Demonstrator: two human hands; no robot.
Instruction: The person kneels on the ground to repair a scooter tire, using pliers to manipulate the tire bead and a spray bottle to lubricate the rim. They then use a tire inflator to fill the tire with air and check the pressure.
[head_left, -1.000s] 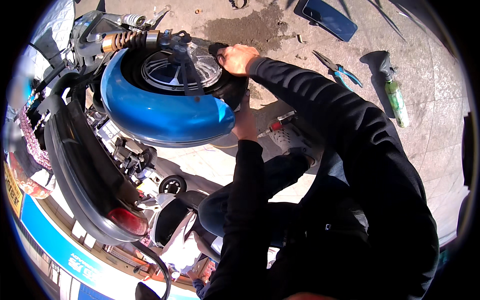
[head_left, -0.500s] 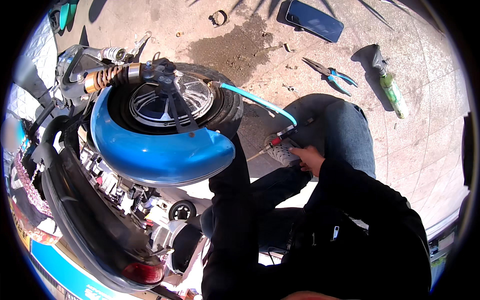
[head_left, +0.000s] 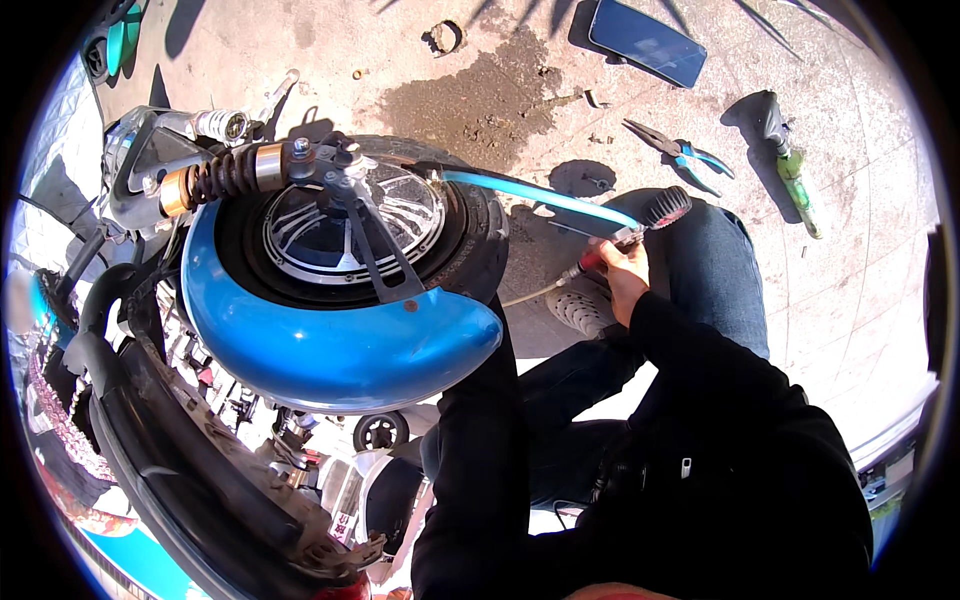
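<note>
My right hand is closed around a tire inflator gun with a red grip and a round black gauge. The gauge sits just above my bent knee. From the gun a light-blue hose runs left to the wheel of a scooter lying on its side. A pale air line trails from the grip's other end. My left sleeve reaches up under the blue fender, which hides that hand.
Blue-handled pliers, a phone and a green bottle lie on the paved ground beyond my knee. A metal ring rests near a wet patch. The shock absorber and black rear bodywork stand left.
My right hand has gone from beside my shoe to the inflator, gripping and raising it. Its gauge now shows above my knee. The whole view has shifted slightly.
</note>
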